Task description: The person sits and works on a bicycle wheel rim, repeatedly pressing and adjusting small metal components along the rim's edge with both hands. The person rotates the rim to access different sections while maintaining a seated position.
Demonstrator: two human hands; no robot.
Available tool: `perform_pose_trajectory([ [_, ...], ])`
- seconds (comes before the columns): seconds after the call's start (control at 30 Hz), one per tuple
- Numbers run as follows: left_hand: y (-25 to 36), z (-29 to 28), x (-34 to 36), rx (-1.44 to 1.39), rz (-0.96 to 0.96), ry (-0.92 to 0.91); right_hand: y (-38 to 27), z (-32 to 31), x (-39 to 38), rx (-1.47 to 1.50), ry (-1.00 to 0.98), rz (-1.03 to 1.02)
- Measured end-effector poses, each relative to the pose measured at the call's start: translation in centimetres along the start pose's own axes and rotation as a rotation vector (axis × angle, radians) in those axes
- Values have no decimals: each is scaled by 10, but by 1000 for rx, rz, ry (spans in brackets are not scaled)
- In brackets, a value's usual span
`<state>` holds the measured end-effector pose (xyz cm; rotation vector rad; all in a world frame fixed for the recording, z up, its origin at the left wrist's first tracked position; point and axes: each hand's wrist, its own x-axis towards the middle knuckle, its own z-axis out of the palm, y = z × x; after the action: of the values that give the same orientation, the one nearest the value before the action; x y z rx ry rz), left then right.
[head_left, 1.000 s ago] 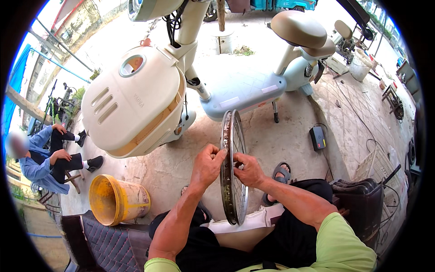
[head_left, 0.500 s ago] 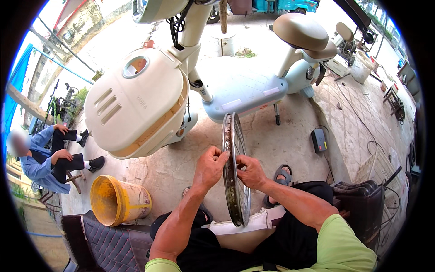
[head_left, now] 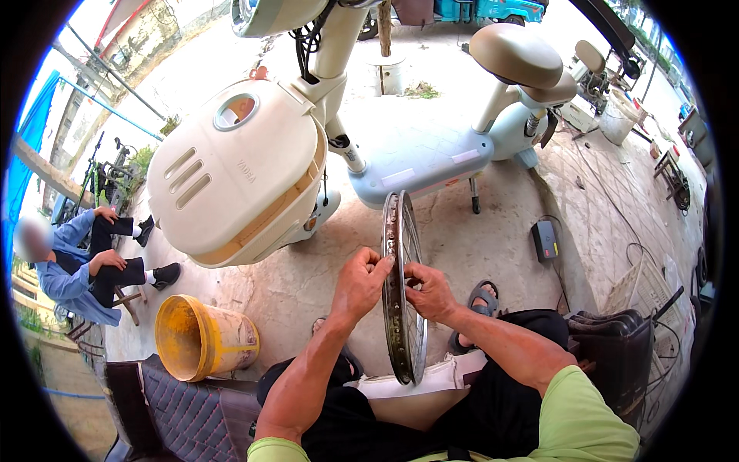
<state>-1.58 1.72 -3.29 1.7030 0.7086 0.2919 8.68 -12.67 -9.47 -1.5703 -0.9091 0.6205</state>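
Note:
A bare spoked wheel rim (head_left: 396, 331), rusty along its inner band, stands upright and nearly edge-on between my legs, its lower part over a pale pad (head_left: 369, 387) across my lap. My left hand (head_left: 360, 283) is closed on the rim's left side, thumb against the band. My right hand (head_left: 429, 294) grips the right side at about the same height, fingers curled in among the spokes, its fingertips partly hidden.
Ahead stands a scooter with cream basket (head_left: 231, 177) and pale-blue deck (head_left: 416, 165). A seated person (head_left: 61, 277) is at left, near a yellow bucket (head_left: 208, 339). At right are a black box (head_left: 544, 240), cables, dark cushions (head_left: 608, 346) and a plastic crate (head_left: 639, 289).
The whole view has shifted slightly to the right in the picture. My hands stay on the rim, with no clear change in their grip.

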Motion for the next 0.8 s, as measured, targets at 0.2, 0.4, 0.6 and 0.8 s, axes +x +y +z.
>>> perform_pose_trajectory([
  [0.2, -7, 1, 1, -18, 3, -11, -5, 1, 0, -4, 9, -20],
  [0.4, -3, 1, 0, -14, 4, -22, -5, -1, 1, -6, 3, -8],
  [0.6, 0, 0, 0, -11, -9, -10, -9, -2, 0, -30, -5, -37],
  [0.8, 1, 1, -1, 1, -7, -19, -9, -1, -1, -9, 4, 1],
])
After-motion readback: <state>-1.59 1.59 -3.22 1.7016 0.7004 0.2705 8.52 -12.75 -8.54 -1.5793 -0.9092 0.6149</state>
